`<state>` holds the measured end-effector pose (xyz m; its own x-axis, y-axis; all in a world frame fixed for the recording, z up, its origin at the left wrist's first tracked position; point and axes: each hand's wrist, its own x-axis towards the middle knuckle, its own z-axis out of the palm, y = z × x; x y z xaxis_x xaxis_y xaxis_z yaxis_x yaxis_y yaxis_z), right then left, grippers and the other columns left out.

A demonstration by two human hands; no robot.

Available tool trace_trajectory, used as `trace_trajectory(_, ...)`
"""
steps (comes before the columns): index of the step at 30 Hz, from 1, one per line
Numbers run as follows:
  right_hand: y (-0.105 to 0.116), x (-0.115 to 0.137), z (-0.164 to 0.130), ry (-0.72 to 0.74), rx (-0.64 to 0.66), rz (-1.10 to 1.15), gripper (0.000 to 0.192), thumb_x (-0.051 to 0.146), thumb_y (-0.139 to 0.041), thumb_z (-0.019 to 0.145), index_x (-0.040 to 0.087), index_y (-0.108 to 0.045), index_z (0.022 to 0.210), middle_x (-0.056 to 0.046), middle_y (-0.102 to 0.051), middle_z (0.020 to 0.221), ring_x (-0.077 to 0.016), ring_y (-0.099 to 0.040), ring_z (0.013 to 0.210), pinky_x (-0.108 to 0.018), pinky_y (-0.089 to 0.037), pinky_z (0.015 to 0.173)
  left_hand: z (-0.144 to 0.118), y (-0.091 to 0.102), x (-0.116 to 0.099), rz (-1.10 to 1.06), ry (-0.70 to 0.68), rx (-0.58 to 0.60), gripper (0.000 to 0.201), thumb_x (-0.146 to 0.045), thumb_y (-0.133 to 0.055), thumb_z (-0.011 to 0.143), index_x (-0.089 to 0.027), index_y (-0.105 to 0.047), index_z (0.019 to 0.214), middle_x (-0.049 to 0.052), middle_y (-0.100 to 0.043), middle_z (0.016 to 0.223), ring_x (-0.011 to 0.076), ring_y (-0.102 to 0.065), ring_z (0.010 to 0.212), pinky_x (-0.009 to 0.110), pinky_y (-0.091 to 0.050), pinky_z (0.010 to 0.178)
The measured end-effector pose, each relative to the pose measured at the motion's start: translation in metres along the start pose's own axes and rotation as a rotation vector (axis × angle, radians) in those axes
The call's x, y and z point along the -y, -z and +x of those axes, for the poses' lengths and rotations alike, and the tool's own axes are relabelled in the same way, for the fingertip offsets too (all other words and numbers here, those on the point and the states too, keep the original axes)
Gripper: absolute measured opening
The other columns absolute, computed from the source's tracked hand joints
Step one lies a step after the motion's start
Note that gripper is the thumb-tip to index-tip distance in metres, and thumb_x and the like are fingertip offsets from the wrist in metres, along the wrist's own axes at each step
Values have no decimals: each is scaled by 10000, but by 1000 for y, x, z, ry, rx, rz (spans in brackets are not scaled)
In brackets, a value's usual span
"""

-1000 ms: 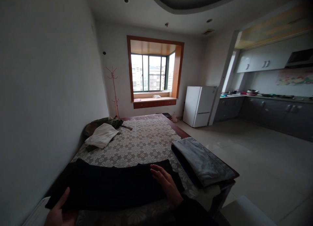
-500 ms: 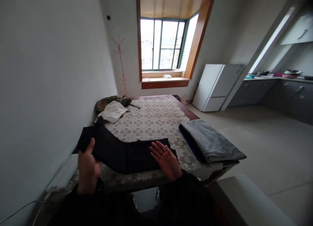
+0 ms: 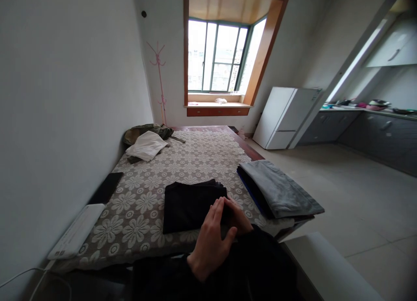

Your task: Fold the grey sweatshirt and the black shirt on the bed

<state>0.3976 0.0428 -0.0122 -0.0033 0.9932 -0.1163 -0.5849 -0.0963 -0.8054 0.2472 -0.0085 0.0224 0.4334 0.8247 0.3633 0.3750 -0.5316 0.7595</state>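
A dark garment (image 3: 190, 201) lies folded into a compact rectangle near the front of a table covered with a floral lace cloth (image 3: 195, 157). My left hand (image 3: 211, 238) reaches across my body, its fingertips closed on the garment's right edge. My right hand (image 3: 241, 218) rests at that same edge, just beyond the left hand. The left hand covers its fingers.
A folded grey garment (image 3: 278, 188) on a blue one sits at the table's right edge. A white cloth (image 3: 146, 145) and an olive garment (image 3: 141, 130) lie far left. A black phone (image 3: 106, 187) and white power strip (image 3: 76, 231) are along the left edge. A white fridge (image 3: 282, 117) stands beyond.
My left hand carried the garment's left end over to the right, folding the long strip into a short rectangle. The phone underneath came into view. My right hand stayed at the right edge.
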Motion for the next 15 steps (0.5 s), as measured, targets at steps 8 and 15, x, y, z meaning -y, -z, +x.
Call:
trace_trajectory(8,-16,15,14,-21,-60,-426,704,436,-814,735,269,-535,1359,-89,-734,1180,-345,-688,1118,-541,-522,1020,-16,68,29,205,0,-125,372,-321,-491,1029,-291,-583,1388,38,-629,1432,231,-464,1441,537,-274,1264)
trace_trajectory(15,2,19,23,345,-40,-820,669,279,-682,773,311,-545,1427,-17,-501,1551,-266,-359,1497,-500,-168,1285,-9,103,90,646,239,29,541,-410,-396,1047,-191,-441,1540,94,-395,1632,345,-244,1545,602,-263,1234)
